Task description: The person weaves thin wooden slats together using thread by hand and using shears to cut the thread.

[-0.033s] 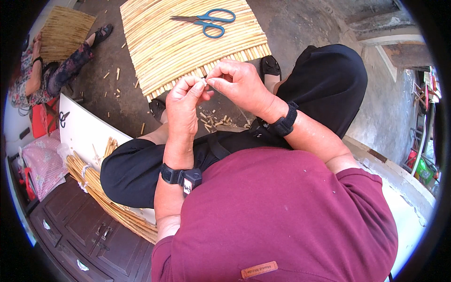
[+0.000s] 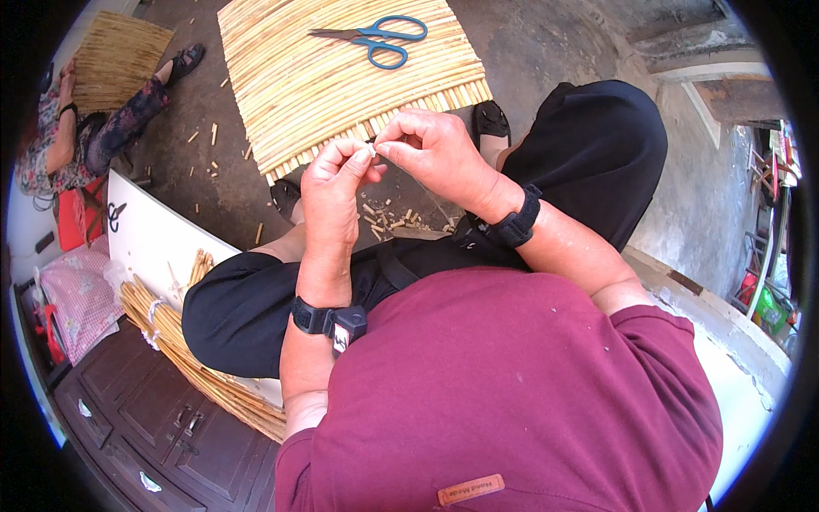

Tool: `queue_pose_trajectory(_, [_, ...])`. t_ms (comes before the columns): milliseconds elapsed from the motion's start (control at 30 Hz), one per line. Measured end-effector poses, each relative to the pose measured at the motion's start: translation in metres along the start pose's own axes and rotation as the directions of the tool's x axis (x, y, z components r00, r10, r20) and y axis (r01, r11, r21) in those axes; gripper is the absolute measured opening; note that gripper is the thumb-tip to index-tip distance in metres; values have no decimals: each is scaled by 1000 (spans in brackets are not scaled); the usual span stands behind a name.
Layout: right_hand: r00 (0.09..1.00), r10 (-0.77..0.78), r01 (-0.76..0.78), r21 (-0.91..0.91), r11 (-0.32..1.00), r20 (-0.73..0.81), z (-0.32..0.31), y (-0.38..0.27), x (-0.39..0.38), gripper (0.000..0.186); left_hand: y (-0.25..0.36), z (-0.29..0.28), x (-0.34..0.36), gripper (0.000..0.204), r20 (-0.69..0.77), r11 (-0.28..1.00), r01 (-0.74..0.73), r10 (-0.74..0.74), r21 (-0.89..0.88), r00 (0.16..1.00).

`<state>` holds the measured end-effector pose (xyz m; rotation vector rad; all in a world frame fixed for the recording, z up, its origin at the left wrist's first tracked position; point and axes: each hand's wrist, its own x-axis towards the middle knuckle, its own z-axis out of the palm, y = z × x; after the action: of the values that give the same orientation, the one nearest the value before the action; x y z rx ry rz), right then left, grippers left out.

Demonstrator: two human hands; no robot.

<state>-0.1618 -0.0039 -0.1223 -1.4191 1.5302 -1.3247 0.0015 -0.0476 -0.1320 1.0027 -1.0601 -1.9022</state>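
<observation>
My left hand (image 2: 333, 188) and my right hand (image 2: 444, 155) meet at the near edge of a mat (image 2: 316, 85) made of pale reed stalks laid side by side. Both are closed in a pinch, thumb against forefinger, with the fingertips almost touching. Between them shows a tiny white strand (image 2: 373, 150), which looks like thread; most of it is hidden by the fingers. On the mat, beyond my hands, lie scissors (image 2: 367, 32) with blue handles, their blades pointing left.
Cut reed bits (image 2: 384, 224) litter the floor below my hands. At my left, a tied bundle of reeds (image 2: 183, 354) lies across a white board (image 2: 141, 222) and a dark wooden cabinet (image 2: 128, 401). Far left, another person (image 2: 64, 154) holds a second reed mat (image 2: 119, 60).
</observation>
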Motion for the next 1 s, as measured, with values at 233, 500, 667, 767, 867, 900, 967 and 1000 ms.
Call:
queue_pose_trajectory(233, [999,15,-13,-31,999,50,2,4,0,5,-3,3,0,7,27,891,-118,118,438,993])
queue_pose_trajectory(500, [996,79,-78,28,997,-37,9,-2,-4,9,-5,11,-2,11,-19,999,16,-15,42,1000])
queue_pose_trajectory(667, [978,208,-204,245,948,10,9,-1,-4,7,-5,9,-1,13,15,991,70,-69,-117,998])
queue_pose_trajectory(767, [992,123,-120,107,987,-23,8,2,-3,6,-6,7,-1,9,2,988,48,-48,-146,999])
queue_pose_trajectory(867, [981,191,-192,175,966,21,9,2,-3,8,-6,7,0,14,-21,999,35,-35,-22,999])
queue_pose_trajectory(900, [989,149,-148,187,971,10,8,2,-4,8,-5,7,0,14,-13,999,27,-27,-29,1000])
queue_pose_trajectory(967, [979,191,-201,251,947,65,7,3,-4,6,-3,6,0,11,-11,998,5,-4,57,1000])
queue_pose_trajectory(1000, [974,216,-225,236,945,61,6,3,-4,6,-2,7,0,11,-1,999,-19,19,47,1000])
